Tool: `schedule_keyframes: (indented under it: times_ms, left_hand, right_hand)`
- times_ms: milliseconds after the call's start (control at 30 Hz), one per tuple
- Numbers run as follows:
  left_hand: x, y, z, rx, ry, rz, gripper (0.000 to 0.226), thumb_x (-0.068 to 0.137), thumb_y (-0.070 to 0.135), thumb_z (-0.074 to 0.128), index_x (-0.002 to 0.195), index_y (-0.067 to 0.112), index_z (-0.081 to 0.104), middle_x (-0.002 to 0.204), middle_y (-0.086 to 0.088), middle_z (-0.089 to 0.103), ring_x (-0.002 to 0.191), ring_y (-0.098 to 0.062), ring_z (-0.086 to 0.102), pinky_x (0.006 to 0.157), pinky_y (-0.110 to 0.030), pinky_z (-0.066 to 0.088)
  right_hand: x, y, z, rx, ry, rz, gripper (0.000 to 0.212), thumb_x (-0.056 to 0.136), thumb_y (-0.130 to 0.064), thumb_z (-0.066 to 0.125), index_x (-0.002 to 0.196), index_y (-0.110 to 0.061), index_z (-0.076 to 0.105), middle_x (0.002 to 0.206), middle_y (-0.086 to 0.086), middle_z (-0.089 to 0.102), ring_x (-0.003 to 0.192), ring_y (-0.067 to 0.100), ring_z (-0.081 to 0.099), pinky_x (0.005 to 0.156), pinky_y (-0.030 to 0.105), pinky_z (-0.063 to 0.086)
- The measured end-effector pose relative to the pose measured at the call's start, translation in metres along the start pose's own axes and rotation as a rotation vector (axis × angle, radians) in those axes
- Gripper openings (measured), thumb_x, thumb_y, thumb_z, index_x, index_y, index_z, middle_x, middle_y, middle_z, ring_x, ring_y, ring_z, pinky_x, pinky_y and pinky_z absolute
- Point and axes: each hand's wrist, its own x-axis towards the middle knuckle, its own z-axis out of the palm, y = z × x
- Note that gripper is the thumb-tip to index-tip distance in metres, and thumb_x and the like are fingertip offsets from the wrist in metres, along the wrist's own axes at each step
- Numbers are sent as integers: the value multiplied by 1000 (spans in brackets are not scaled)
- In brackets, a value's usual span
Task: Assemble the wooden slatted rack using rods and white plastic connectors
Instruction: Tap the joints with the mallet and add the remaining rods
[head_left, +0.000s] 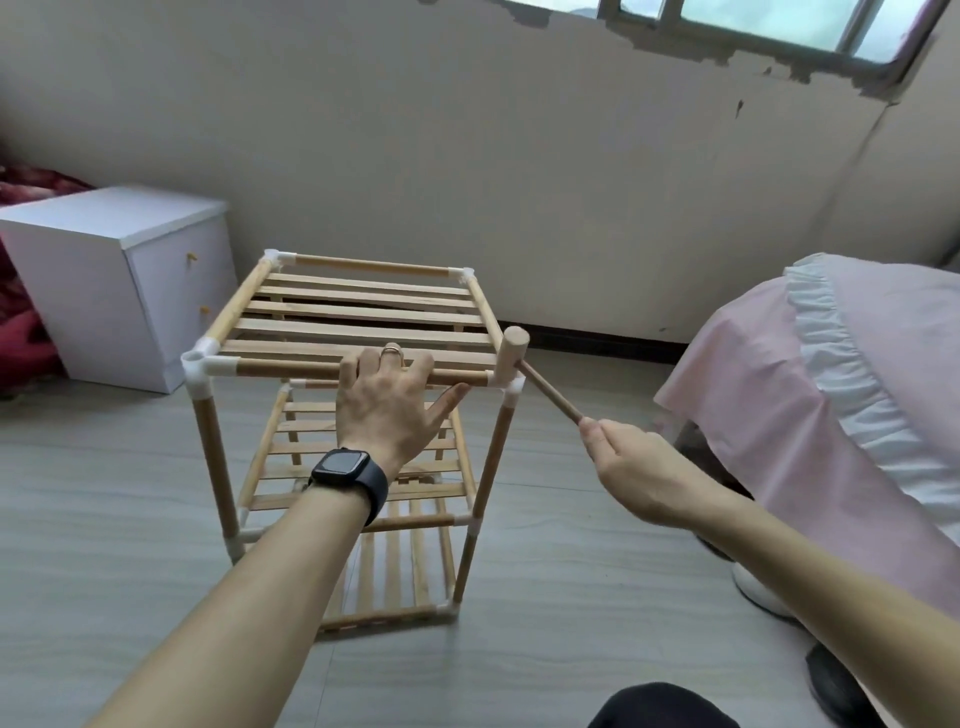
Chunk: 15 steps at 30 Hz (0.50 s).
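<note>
Three slatted tiers of the wooden rack (363, 312) stand upright on the floor (130, 545), its rods joined at each corner by white plastic connectors (200, 364). The left hand (387, 400) lies spread over the front top rod (291, 368), fingers reaching onto the nearest slat and thumb splayed along the rod, pressing rather than gripping. Just past that thumb, a small wooden mallet (514, 351) meets the corner connector (511, 388); whether its head touches or hovers is unclear. The right hand (639, 467) is closed around the tail of the mallet's handle. The frame looks light and stiff in its rods, but its push-fit joints are likely to twist or spring apart if lifted by a thin slat; the safer hold appears to be a rod close to a connector. The plastic probably tolerates taps, not heavy blows. A white cabinet (130, 270) sits beyond the left hand, a pink-covered bed (831, 389) beside the right.
</note>
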Motion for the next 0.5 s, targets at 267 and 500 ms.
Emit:
schedule_keyframes:
  times_ms: [267, 500]
  left_hand:
    - [0, -1, 3, 25, -7, -4, 66, 93, 77, 18, 120, 29, 56, 107, -7, 62, 99, -27, 50, 85, -43, 32]
    - [0, -2, 5, 13, -8, 11, 63, 95, 75, 22, 120, 28, 55, 110, -8, 63, 100, -27, 51, 87, -44, 33]
  right_hand:
    - [3, 2, -9, 29, 14, 34, 52, 107, -50, 25, 69, -21, 46, 60, -8, 52, 57, 13, 47, 54, 34, 33]
    - [3, -6, -7, 190, 165, 18, 52, 108, -47, 23, 70, -18, 44, 64, -5, 50, 63, 18, 49, 59, 35, 33]
